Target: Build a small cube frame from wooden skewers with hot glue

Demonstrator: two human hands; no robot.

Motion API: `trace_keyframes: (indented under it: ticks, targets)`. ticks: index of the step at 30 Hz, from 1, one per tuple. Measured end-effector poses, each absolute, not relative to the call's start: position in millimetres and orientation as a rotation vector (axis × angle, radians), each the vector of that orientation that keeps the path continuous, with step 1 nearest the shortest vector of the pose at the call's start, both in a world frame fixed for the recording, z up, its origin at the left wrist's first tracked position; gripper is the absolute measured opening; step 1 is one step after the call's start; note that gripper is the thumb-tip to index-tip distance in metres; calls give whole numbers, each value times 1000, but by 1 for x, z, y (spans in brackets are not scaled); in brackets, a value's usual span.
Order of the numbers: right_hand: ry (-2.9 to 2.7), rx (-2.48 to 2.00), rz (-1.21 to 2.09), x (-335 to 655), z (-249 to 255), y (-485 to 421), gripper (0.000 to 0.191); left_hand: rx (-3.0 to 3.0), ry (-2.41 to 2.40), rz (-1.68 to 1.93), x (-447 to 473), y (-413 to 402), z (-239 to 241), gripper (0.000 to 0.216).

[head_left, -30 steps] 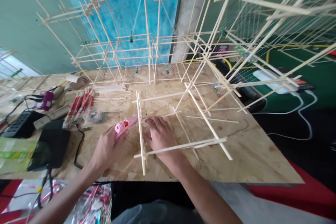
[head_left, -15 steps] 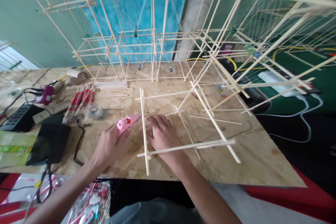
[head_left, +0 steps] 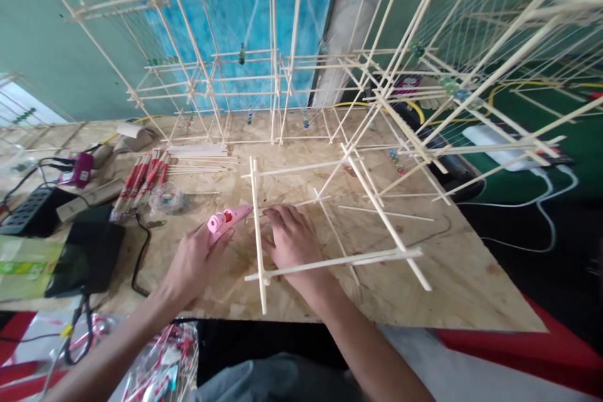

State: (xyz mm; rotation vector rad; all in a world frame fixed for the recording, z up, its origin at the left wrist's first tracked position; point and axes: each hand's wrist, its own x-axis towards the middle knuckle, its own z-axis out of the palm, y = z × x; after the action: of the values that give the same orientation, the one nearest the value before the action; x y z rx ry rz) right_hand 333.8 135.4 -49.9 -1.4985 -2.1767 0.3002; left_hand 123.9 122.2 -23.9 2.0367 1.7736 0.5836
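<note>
My left hand (head_left: 192, 260) is wrapped round a pink glue gun (head_left: 226, 221). Its tip points right, at the left upright of a small frame of wooden sticks (head_left: 301, 270). Inside that frame, my right hand (head_left: 294, 239) is closed in a pinch, palm down, with its fingertips close to the nozzle. A thin stick (head_left: 308, 202) runs from beside those fingers to a joint on the board; the fingers hide whatever they pinch. One side of the frame crosses over my right wrist.
Tall stick structures (head_left: 282, 69) with strings and glass marbles stand behind and at the right. Left lie bundles of red-wrapped sticks (head_left: 141, 179), a clear round container (head_left: 166, 198), a black power strip (head_left: 28, 217) and cables. A loose stick (head_left: 386, 212) rests on the board (head_left: 471, 289).
Both hands and the glue gun hold nearly the same place against the frame. The whole view has shifted very slightly.
</note>
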Motion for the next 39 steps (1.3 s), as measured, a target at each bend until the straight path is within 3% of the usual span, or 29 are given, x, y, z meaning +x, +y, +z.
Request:
trace_keyframes:
  ticks: [39]
  targets:
    - [-2187,-1511,312,334,-46,135,28,2075,1761,622,120,125,-25,26]
